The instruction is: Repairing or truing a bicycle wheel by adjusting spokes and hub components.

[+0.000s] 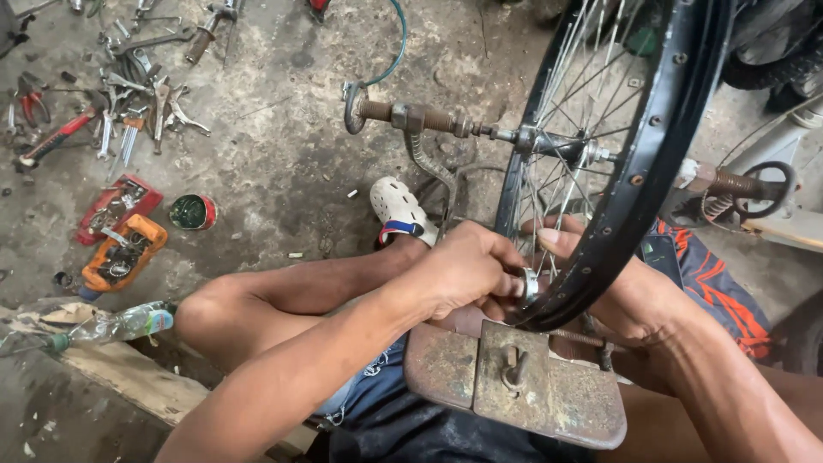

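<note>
A black spoked wheel rim [653, 146] stands upright in a rusty truing stand [411, 117], its axle held at the hub [549, 141]. My left hand [467, 273] is closed on a small round metal spoke tool [529, 283] at the rim's lower edge. On the rim's far side my right hand [626, 287] grips the rim, its fingers showing through the spokes. A rusty metal plate [549, 390] of the stand lies across my lap below both hands.
Wrenches and pliers [129, 103] lie scattered on the concrete floor at upper left. A red box [116, 206], an orange box [124, 251] and a small green tin [193, 212] sit nearby. A plastic bottle [120, 326] rests on a wooden plank [129, 373]. My foot wears a white clog [399, 210].
</note>
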